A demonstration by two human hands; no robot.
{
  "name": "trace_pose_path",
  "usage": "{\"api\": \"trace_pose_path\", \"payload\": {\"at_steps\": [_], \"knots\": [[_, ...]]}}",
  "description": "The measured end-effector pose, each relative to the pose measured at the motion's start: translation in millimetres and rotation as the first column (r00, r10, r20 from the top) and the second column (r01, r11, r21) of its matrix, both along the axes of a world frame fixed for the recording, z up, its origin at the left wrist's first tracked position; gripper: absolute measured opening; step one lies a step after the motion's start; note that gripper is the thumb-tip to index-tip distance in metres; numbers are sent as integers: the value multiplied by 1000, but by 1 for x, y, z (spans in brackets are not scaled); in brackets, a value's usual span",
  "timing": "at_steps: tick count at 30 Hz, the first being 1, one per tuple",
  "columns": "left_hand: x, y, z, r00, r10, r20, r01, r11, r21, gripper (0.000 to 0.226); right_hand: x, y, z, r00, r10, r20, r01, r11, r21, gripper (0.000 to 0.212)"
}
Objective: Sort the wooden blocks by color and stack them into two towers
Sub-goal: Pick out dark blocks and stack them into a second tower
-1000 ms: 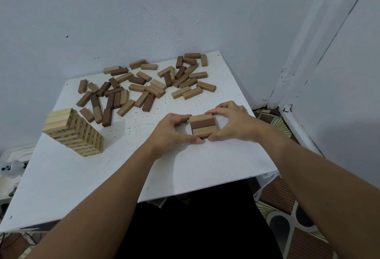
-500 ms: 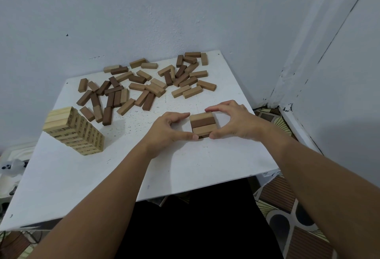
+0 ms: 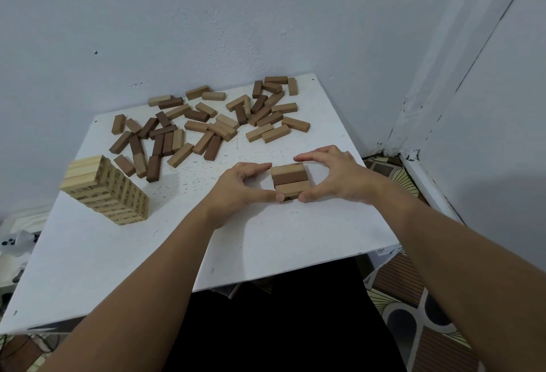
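Hands point(image 3: 236, 188) point(image 3: 334, 179) round square blk stack point(image 3: 290, 179)

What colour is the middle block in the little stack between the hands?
Dark brown; the middle block sits between two lighter tan ones, seen from the head camera.

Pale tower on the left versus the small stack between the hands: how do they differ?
The pale tower is many layers tall; the small stack shows only a couple. The pale tower is one light colour; the small stack's top layer has a dark block between two tan ones. The pale tower stands untouched; the left hand and right hand hold the small stack. Both stand on the white table.
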State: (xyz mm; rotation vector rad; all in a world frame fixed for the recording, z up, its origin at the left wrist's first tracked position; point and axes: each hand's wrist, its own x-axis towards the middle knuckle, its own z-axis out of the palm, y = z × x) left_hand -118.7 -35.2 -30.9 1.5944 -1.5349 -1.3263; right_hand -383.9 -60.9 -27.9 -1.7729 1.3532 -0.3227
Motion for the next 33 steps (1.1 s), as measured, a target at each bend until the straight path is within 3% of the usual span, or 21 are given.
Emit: {"api": "trace_pose_path", "payload": {"at_steps": [6,10,19,24,26,30,33], "knots": [[2,0,-5,992,108,-68,-111,993,-39,36,-1,-3,-2,993,-48,108,41,997,59,85],[-1,0,-6,995,94,-26,-96,994,-50,35,-1,-1,-2,995,-48,92,44,998,41,75],[-2,-1,-3,998,65,-2,-65,997,-43,41,-1,-2,-2,996,-36,76,33,999,30,79],[0,-1,-6,990,128,-60,-131,990,-47,28,0,-2,-1,994,-50,93,46,998,45,75],[0,-1,-7,989,135,-62,-138,989,-48,24,0,-3,-3,989,-68,128,60,996,63,65],[-1,1,-8,983,159,-91,-164,985,-50,17,3,0,-6,938,-205,281,202,979,39,17],[-4,2,-7,980,176,-95,-182,981,-60,13,5,5,-8,932,-236,275,260,964,-54,3]]}}
